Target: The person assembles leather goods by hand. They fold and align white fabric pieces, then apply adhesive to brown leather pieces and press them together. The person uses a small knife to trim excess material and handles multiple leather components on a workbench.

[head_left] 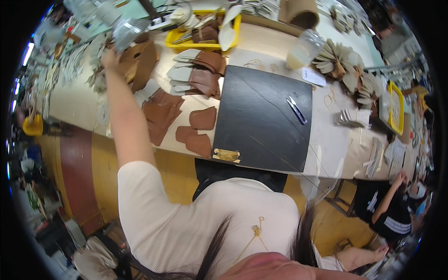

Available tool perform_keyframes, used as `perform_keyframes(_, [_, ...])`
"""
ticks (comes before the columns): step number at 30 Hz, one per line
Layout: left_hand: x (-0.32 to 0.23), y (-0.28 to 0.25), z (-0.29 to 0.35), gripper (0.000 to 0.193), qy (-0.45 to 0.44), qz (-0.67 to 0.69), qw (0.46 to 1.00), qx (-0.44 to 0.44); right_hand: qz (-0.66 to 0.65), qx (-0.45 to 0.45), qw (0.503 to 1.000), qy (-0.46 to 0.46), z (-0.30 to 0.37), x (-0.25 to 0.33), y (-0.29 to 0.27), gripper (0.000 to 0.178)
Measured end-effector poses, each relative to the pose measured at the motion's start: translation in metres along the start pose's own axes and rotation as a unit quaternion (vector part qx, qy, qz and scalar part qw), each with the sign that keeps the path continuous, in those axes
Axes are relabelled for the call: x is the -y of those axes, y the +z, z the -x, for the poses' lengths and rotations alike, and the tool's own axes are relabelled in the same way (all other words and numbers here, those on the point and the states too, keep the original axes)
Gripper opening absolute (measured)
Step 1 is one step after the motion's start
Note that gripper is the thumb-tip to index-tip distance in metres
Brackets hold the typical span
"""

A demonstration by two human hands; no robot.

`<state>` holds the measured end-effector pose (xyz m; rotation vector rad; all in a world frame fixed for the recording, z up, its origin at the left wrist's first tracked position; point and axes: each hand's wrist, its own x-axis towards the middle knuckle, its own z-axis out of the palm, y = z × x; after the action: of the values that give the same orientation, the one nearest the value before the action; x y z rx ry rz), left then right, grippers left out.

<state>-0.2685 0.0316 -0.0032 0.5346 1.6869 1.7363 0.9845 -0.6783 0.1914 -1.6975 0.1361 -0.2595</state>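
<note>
My left arm stretches far forward across the table. My left hand (110,59) is at the back left, beside a brown open box or folded sheet (142,65) and just below a clear plastic container (127,36). Its fingers are too small and partly hidden to show whether they grip anything. At the lower right my right hand (381,252) hangs out to the side, off the table, its fingers unclear. Nearer me lie brown leather-like pieces (161,112), stacks of pale and brown pieces (200,77), and a few loose brown pieces (203,118).
A black cutting board (261,116) bears purple-handled thread snips (297,111). Behind it stand a yellow basket (170,41) and a jar of pale liquid (303,50). Bundled pieces (343,63) lie right of it. A co-worker in black (380,205) sits at the right.
</note>
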Motion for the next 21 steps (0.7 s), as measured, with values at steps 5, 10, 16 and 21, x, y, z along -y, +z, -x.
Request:
perform_keyframes(5, [-0.015, -0.016, -0.029, 0.040, 0.043, -0.136, 0.988, 0.058, -0.049, 0.142, 0.988, 0.024, 0.007, -0.021, 0.034, 0.038])
perform_keyframes(10, [-0.022, -0.042, -0.064, 0.044, 0.110, -0.403, 0.908, 0.033, -0.037, 0.081, 0.996, -0.009, 0.050, -0.024, 0.051, 0.027])
perform_keyframes(16, [-0.063, -0.135, -0.069, 0.048, 0.171, -0.705, 0.688, -0.035, -0.029, 0.037, 0.999, -0.013, 0.098, -0.020, 0.071, 0.027])
perform_keyframes(21, [-0.062, -0.145, -0.050, 0.048, 0.193, -0.752, 0.629, -0.042, -0.055, 0.170, 0.983, 0.039, 0.060, -0.048, 0.070, 0.051])
